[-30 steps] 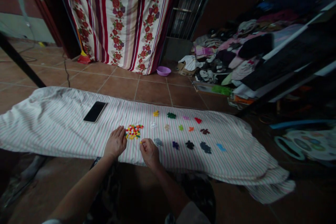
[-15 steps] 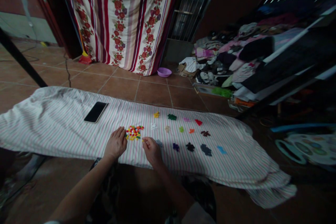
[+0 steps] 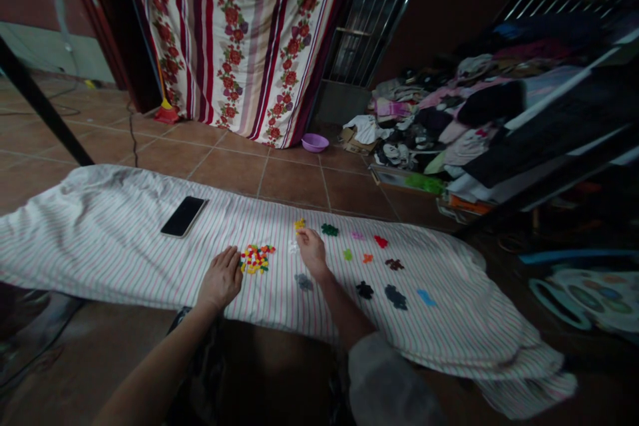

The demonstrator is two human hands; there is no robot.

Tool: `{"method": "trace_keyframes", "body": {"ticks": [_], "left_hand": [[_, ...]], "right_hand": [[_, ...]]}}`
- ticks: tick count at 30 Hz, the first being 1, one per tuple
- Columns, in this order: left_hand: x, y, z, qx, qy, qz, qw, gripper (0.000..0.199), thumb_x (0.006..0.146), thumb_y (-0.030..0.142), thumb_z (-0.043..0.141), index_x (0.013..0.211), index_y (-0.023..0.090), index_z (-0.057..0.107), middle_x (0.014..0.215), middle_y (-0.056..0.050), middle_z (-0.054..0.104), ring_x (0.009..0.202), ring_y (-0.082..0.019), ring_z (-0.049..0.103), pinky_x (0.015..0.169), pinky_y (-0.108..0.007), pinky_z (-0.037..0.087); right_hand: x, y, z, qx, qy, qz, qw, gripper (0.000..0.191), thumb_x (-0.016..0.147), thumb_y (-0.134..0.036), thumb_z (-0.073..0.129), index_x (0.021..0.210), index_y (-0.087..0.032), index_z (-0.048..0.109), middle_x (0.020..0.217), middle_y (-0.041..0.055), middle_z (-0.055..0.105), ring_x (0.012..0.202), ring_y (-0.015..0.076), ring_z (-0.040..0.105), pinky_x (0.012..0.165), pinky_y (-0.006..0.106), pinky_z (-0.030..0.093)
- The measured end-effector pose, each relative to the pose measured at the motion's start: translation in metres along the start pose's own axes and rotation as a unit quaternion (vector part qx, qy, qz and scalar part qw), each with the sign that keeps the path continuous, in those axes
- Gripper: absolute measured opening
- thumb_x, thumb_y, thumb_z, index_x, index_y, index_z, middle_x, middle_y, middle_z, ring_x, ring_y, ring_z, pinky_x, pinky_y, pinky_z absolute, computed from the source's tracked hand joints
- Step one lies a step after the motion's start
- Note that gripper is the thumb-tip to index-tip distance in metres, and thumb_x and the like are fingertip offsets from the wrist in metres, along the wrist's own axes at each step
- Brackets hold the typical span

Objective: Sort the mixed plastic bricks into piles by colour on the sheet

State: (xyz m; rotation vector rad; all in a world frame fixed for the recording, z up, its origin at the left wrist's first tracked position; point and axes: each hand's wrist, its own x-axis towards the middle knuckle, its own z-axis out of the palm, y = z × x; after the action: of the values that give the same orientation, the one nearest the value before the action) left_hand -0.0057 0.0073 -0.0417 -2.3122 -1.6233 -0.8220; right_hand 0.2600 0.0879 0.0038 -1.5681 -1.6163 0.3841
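Note:
A mixed pile of small red, yellow, orange, white and green pieces [image 3: 256, 259] lies on the striped cloth [image 3: 124, 246]. Flat on the cloth at its left edge rests my left hand [image 3: 221, 277], fingers stretched out and holding nothing. My right hand [image 3: 312, 253] is pinched, with its fingertips at the small yellow pile [image 3: 299, 223]; a small yellow piece seems to be in the pinch, largely hidden by the fingers. White pieces [image 3: 293, 247] show just left of this hand. Below it are grey pieces [image 3: 303, 281]. The forearm covers part of the cloth.
Sorted piles spread to the right: dark green [image 3: 329, 229], pink [image 3: 357, 235], red [image 3: 381, 241], brown [image 3: 394, 265], black [image 3: 365, 289], dark grey [image 3: 396, 297] and blue [image 3: 426, 297]. A phone [image 3: 184, 216] lies at left. Beyond are a purple basin [image 3: 315, 142] and heaped clothes [image 3: 434, 106].
My right hand has moved from beside the mixed pile, a yellow piece at its fingertips, forward and right to the yellow pile. My left hand stays in place. The view has shifted slightly.

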Motion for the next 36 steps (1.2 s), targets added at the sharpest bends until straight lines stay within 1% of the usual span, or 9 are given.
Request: {"method": "trace_keyframes", "body": {"ticks": [4,11,14,18,22,25,28,32,36], "left_hand": [[-0.001,0.0,0.002,-0.001,0.001,-0.001,1.0,0.039,0.087,0.021,0.043,0.12,0.01,0.06,0.128,-0.017,0.061,0.127,-0.029,0.051,0.101,-0.046,0.047],[-0.001,0.001,0.001,-0.001,0.001,-0.006,1.0,0.039,0.087,0.021,0.043,0.121,0.012,0.06,0.129,-0.016,0.06,0.127,-0.028,0.051,0.102,-0.046,0.047],[-0.001,0.002,0.001,0.0,0.004,-0.008,1.0,0.039,0.087,0.021,0.043,0.122,0.012,0.059,0.13,-0.015,0.06,0.127,-0.028,0.051,0.102,-0.046,0.047],[-0.001,0.002,0.0,0.006,0.008,-0.003,1.0,0.039,0.087,0.021,0.043,0.121,0.011,0.059,0.13,-0.016,0.06,0.127,-0.027,0.051,0.101,-0.045,0.048],[-0.001,0.001,0.001,0.011,0.009,0.0,1.0,0.039,0.087,0.021,0.043,0.121,0.011,0.059,0.129,-0.016,0.06,0.127,-0.027,0.051,0.101,-0.046,0.048],[-0.002,0.001,0.002,0.013,0.007,-0.001,1.0,0.039,0.087,0.021,0.042,0.121,0.012,0.059,0.129,-0.016,0.061,0.128,-0.027,0.05,0.102,-0.046,0.047],[-0.002,0.001,0.002,0.01,0.003,-0.003,1.0,0.039,0.087,0.022,0.042,0.121,0.012,0.059,0.129,-0.016,0.061,0.128,-0.027,0.05,0.102,-0.045,0.047],[-0.001,0.001,0.0,-0.011,-0.004,-0.008,1.0,0.039,0.088,0.022,0.041,0.122,0.013,0.058,0.129,-0.016,0.06,0.128,-0.027,0.05,0.102,-0.046,0.046],[0.001,0.002,-0.003,-0.017,-0.012,-0.014,1.0,0.039,0.088,0.022,0.041,0.121,0.012,0.058,0.129,-0.016,0.06,0.127,-0.027,0.051,0.103,-0.046,0.046]], "right_hand": [[0.028,0.011,-0.001,-0.076,-0.004,0.009,0.997,0.022,0.082,-0.019,0.05,0.092,-0.019,0.07,0.091,0.0066,0.069,0.083,0.0175,0.063,0.077,0.027,0.048],[0.058,0.014,0.006,-0.208,-0.064,0.053,0.975,0.024,0.089,-0.02,0.049,0.099,-0.019,0.071,0.095,0.0075,0.068,0.085,0.0177,0.063,0.075,0.025,0.043],[0.067,0.013,0.01,-0.223,-0.068,0.058,0.971,0.023,0.09,-0.02,0.05,0.1,-0.02,0.071,0.095,0.0077,0.068,0.088,0.018,0.063,0.076,0.025,0.042],[0.07,0.014,0.014,-0.2,-0.054,0.045,0.977,0.025,0.09,-0.018,0.047,0.097,-0.019,0.071,0.094,0.0067,0.069,0.088,0.0178,0.063,0.079,0.025,0.043],[0.064,0.018,0.013,-0.152,-0.045,0.026,0.987,0.026,0.086,-0.016,0.047,0.096,-0.018,0.071,0.095,0.0071,0.07,0.089,0.0181,0.063,0.082,0.026,0.044],[0.056,0.02,0.007,-0.114,-0.027,0.018,0.993,0.027,0.084,-0.016,0.046,0.094,-0.018,0.071,0.095,0.0074,0.071,0.087,0.0185,0.063,0.083,0.027,0.046],[0.044,0.019,0.0,-0.071,-0.012,-0.004,0.997,0.029,0.084,-0.018,0.044,0.094,-0.018,0.071,0.095,0.0082,0.07,0.088,0.0194,0.063,0.084,0.03,0.048],[0.015,0.006,0.002,-0.004,-0.028,-0.021,0.999,0.028,0.084,-0.02,0.044,0.096,-0.019,0.07,0.096,0.0076,0.07,0.087,0.0188,0.064,0.083,0.031,0.05],[-0.028,-0.019,0.016,0.049,-0.078,-0.041,0.995,0.026,0.085,-0.02,0.047,0.099,-0.021,0.069,0.096,0.0052,0.069,0.083,0.0164,0.065,0.081,0.029,0.052]]}}
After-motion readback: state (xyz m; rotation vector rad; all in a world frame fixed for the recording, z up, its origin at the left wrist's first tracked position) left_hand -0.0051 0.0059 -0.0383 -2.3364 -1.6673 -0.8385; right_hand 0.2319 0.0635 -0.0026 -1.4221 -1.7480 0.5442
